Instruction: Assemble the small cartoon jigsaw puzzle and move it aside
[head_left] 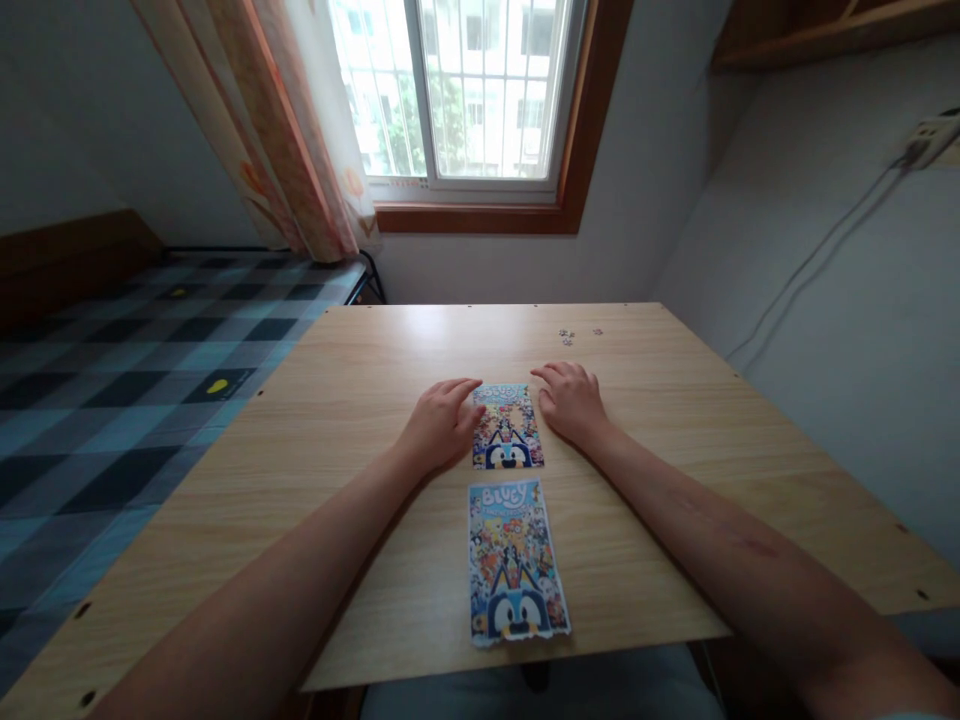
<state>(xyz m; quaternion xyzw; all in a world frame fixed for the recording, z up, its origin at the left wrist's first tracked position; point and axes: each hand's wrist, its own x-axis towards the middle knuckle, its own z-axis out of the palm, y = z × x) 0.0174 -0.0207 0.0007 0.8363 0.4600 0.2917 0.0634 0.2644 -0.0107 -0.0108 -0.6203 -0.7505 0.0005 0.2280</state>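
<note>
A partly assembled Bluey jigsaw puzzle point(507, 456) lies flat on the table, with a wood-coloured gap in its upper middle. At its left edge rests my left hand point(441, 424), index finger stretched along the top corner and thumb over the side; nothing shows in its grasp. Beside the upper right edge, my right hand point(573, 402) lies on the table with fingers loosely bent and apart, holding nothing visible. Nearer to me is a printed Bluey picture sheet point(517, 560) with a torn lower edge. Several loose puzzle pieces point(567, 335) lie beyond my right hand.
The light wooden table point(360, 590) reaches toward the window point(487, 100). A bed with checked bedding point(150, 370) stands to the left, below a curtain point(292, 150). On the right wall, a cable hangs from a power socket point(930, 138).
</note>
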